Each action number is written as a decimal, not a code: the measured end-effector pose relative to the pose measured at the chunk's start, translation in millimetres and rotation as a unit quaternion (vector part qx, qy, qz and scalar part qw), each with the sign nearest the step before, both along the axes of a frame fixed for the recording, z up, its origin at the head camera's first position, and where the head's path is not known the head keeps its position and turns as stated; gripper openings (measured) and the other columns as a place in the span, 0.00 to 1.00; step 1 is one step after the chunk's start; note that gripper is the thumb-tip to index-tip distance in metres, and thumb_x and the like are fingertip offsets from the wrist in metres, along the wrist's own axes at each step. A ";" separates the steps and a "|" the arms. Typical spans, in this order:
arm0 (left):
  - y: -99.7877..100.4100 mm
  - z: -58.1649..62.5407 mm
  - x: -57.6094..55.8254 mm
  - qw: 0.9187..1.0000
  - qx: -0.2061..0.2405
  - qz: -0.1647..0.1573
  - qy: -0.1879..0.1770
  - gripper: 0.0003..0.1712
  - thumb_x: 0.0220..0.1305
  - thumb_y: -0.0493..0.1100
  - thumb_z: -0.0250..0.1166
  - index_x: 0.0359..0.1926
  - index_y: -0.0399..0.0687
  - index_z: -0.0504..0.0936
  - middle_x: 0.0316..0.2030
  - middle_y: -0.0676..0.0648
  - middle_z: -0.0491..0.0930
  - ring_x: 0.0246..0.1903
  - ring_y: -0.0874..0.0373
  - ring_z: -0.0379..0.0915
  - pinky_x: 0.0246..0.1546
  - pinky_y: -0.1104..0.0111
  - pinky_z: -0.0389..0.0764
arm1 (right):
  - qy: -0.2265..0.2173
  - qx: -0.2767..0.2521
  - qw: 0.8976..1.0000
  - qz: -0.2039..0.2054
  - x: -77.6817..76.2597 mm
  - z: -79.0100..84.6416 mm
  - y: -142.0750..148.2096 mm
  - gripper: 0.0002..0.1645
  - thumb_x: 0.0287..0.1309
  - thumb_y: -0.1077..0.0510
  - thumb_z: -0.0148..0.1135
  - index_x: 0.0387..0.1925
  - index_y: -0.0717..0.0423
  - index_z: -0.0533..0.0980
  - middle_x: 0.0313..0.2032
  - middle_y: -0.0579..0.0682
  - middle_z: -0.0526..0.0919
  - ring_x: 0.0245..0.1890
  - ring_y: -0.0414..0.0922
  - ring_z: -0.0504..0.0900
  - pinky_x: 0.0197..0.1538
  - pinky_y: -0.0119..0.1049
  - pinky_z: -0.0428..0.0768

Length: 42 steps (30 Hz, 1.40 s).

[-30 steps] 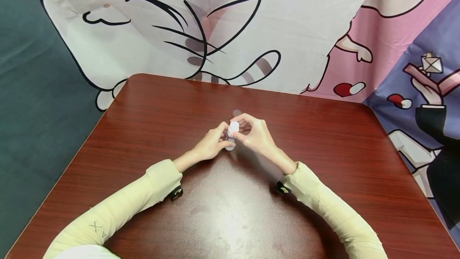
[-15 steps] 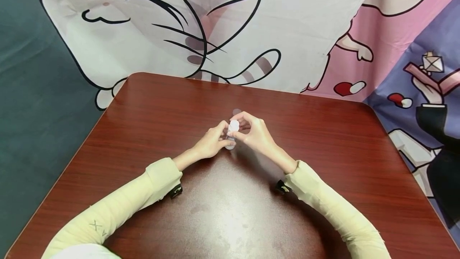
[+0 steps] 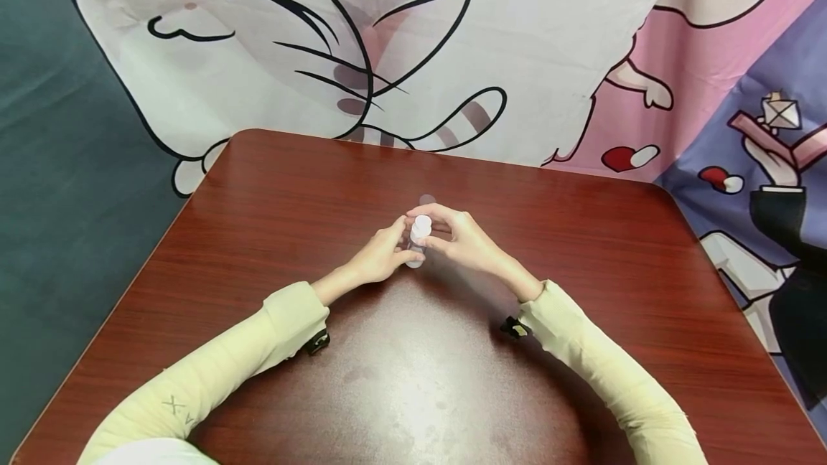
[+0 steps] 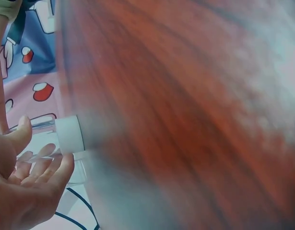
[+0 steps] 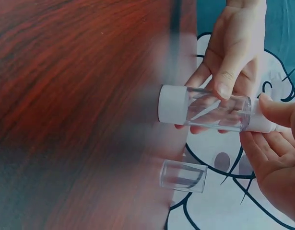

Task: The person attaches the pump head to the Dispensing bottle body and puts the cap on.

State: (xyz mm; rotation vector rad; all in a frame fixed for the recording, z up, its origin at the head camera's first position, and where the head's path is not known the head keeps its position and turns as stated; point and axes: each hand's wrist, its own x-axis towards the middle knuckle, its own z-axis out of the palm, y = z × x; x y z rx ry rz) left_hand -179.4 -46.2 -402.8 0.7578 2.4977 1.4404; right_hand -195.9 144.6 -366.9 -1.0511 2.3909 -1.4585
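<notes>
A small clear bottle (image 3: 418,241) with a white base (image 5: 173,104) stands upright on the table. Its white top (image 3: 423,224) faces up. Around the clear body curls my left hand (image 3: 377,257), thumb on the near side and fingers behind. My right hand (image 3: 470,242) holds the white top between thumb and fingers, as the right wrist view shows. A clear cap (image 5: 183,176) stands on the table just behind the bottle, apart from both hands. In the left wrist view the left hand (image 4: 34,187) covers much of the bottle.
The reddish-brown wooden table (image 3: 310,192) carries a bright light reflection near its front. Behind it hangs a cloth backdrop (image 3: 549,41) with cartoon drawings. A black device (image 3: 316,341) sits at the left cuff, another black device (image 3: 515,327) at the right cuff.
The right hand has turned slightly around the white top, its fingertips shifting left and its wrist right. More of the white top shows. The left hand and the clear cap have stayed put.
</notes>
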 end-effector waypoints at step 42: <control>5.4 -1.3 3.8 0.999 0.033 0.032 -0.012 0.19 0.58 0.34 0.68 0.45 0.36 0.68 0.42 0.37 0.83 0.43 0.49 0.82 0.44 0.66 0.84 | 0.091 0.013 0.979 -0.181 17.3 -2.4 -16.6 0.20 0.41 0.63 0.77 0.39 0.60 0.79 0.36 0.55 0.87 0.36 0.48 0.88 0.40 0.32 0.86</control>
